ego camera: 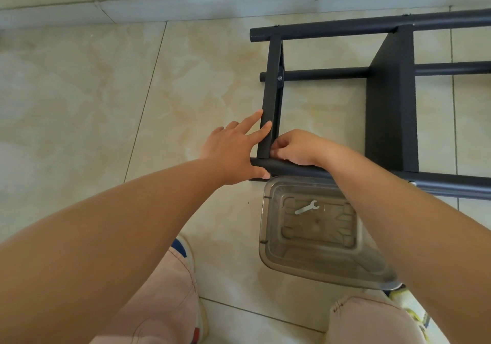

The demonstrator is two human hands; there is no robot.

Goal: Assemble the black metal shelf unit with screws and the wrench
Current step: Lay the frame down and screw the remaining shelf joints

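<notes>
The black metal shelf unit lies on its side on the tiled floor, right of centre. My left hand has straight fingers resting on the end shelf panel, with its thumb under the near tube. My right hand has curled fingers at the corner where that panel meets the near tube; what it pinches is hidden. A small silver wrench lies inside a clear plastic box just in front of the tube.
A grey skirting strip runs along the wall at the top. My knees in pale pink trousers and my shoes sit at the bottom of the view. Beige floor tiles spread to the left.
</notes>
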